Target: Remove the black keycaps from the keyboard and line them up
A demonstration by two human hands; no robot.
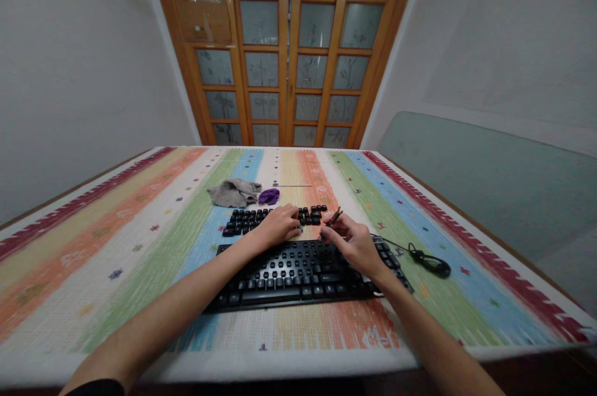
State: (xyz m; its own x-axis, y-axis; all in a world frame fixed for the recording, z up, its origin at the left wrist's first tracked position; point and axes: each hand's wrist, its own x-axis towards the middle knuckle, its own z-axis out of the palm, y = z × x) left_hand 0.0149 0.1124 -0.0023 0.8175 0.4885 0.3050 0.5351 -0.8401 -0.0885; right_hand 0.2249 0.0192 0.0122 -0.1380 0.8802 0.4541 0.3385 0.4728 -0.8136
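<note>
Far left, beyond the keyboard: grey cloth [234, 193], crumpled, purple cloth [269, 196] just beside it. Nearer, loose keycaps [245, 220] set out in rows along the keyboard's far side. Left hand [281, 225] is over the keycaps, fingers bent down at their near edge — can't tell if it's gripping one. Thin rod [296, 186] lies beyond that hand. Keyboard [280, 273] sits on the near side of both hands, flat; bottom row has caps on, space bar included. Dark piece [334, 217] is pinched in the right hand [353, 239] — over the keyboard's far edge, right of the left hand. Coiled cable [431, 263] rests right of the keyboard.
</note>
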